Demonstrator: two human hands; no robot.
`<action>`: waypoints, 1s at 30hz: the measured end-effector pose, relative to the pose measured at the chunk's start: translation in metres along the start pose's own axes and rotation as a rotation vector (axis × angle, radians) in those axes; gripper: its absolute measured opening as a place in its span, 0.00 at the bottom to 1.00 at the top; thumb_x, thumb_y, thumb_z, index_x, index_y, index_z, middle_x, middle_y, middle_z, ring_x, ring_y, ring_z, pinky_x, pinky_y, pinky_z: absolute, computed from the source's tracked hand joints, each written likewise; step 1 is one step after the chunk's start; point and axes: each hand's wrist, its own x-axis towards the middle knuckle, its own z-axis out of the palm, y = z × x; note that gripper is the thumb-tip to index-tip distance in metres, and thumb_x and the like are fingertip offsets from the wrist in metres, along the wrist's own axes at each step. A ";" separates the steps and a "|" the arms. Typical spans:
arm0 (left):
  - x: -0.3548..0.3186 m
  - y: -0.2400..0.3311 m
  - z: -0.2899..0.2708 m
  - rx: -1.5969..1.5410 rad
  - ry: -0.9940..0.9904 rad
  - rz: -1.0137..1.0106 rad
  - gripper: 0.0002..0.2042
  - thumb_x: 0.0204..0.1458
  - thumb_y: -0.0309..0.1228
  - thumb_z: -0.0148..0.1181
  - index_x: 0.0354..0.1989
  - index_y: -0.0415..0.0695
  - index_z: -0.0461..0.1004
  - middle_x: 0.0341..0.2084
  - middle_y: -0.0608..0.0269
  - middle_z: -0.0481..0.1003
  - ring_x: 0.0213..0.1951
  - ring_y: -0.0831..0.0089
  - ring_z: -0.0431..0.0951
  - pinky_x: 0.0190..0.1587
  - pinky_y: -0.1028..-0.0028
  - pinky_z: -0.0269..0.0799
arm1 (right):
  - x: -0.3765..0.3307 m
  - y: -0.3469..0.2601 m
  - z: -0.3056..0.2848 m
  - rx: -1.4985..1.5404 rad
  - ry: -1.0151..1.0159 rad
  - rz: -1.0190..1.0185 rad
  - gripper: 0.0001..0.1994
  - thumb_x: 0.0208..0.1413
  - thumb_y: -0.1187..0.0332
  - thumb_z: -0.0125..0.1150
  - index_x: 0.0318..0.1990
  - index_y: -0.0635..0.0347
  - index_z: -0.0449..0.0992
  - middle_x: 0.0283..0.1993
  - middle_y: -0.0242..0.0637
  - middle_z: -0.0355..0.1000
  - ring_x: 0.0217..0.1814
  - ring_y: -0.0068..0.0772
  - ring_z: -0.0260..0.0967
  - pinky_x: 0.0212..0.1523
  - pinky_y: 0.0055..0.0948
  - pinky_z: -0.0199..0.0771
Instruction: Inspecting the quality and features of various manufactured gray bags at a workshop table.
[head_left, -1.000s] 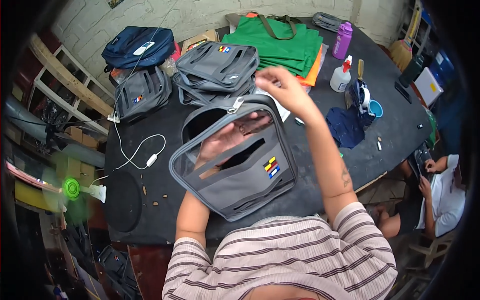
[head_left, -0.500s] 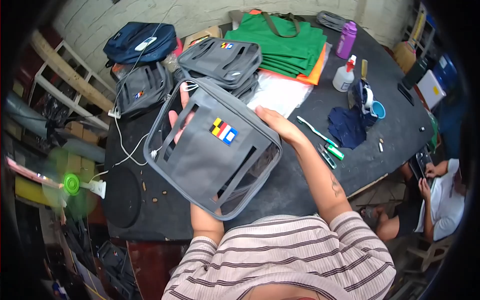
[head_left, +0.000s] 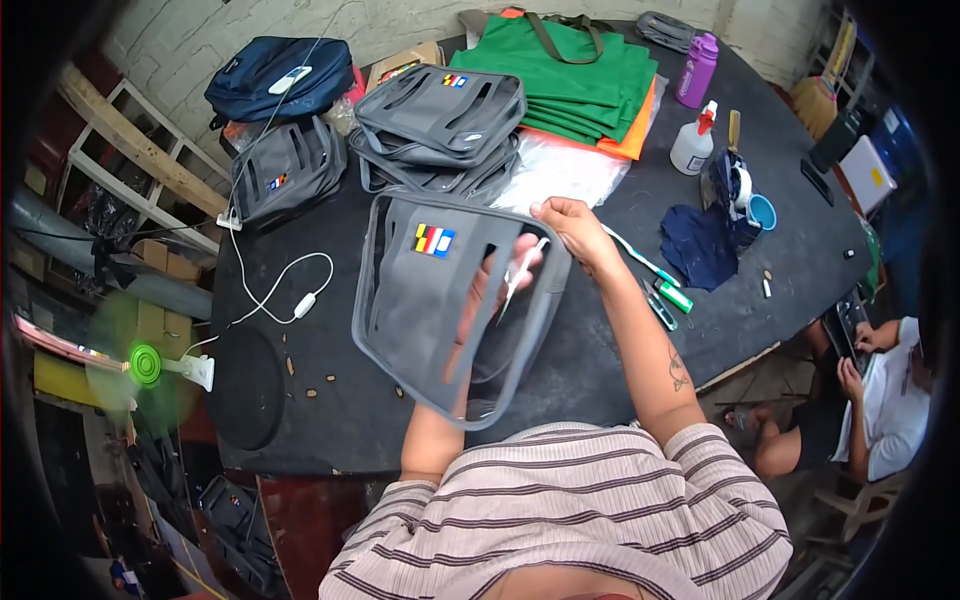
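Note:
A grey rectangular zip bag (head_left: pixel 410 290) with clear panels and a small flag-coloured patch (head_left: pixel 434 241) is held tilted in front of me. At its upper right corner, my right hand (head_left: pixel 578 235) is closed, pinching the grey edge. Behind the bag's front is my left hand (head_left: pixel 478 300), seen partly through the clear panel; I cannot tell whether it is inside or behind the bag. Its fingers are around a thin white pointed item (head_left: pixel 516 280), whose kind I cannot make out.
Similar grey bags (head_left: pixel 440 115) are stacked at the back, beside folded green bags (head_left: pixel 570 85). On the right lie snips (head_left: pixel 660 308), a toothbrush (head_left: pixel 640 255) and dark blue cloth (head_left: pixel 695 250). A white cable (head_left: pixel 290 262) and spinning fan (head_left: pixel 146 365) are left. Another person (head_left: pixel 880 400) sits right.
The bag has turned and shifted right and slightly down. My left hand has moved right behind it, bringing the white item under the right-hand clear strip. My right hand now pinches the corner.

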 end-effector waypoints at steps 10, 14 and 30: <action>-0.002 0.037 0.010 0.357 -0.200 0.407 0.19 0.58 0.23 0.41 0.58 0.37 0.63 0.56 0.54 0.66 0.58 0.65 0.66 0.63 0.63 0.57 | -0.027 -0.036 0.025 -0.095 0.021 -0.658 0.22 0.58 0.52 0.53 0.53 0.58 0.71 0.57 0.38 0.60 0.56 0.29 0.59 0.54 0.29 0.61; 0.013 0.013 0.032 0.258 -0.122 0.313 0.19 0.56 0.18 0.42 0.56 0.39 0.67 0.56 0.57 0.67 0.58 0.65 0.66 0.62 0.64 0.59 | -0.022 -0.059 0.042 -0.184 -0.136 -0.763 0.24 0.53 0.55 0.59 0.52 0.63 0.71 0.56 0.40 0.65 0.58 0.32 0.61 0.57 0.31 0.59; -0.005 0.013 0.092 1.257 0.462 0.154 0.28 0.61 0.50 0.40 0.60 0.40 0.61 0.55 0.55 0.66 0.57 0.66 0.65 0.58 0.67 0.61 | 0.024 -0.114 0.010 0.086 -0.581 -0.151 0.13 0.53 0.56 0.63 0.37 0.55 0.76 0.30 0.21 0.71 0.31 0.10 0.64 0.32 0.15 0.63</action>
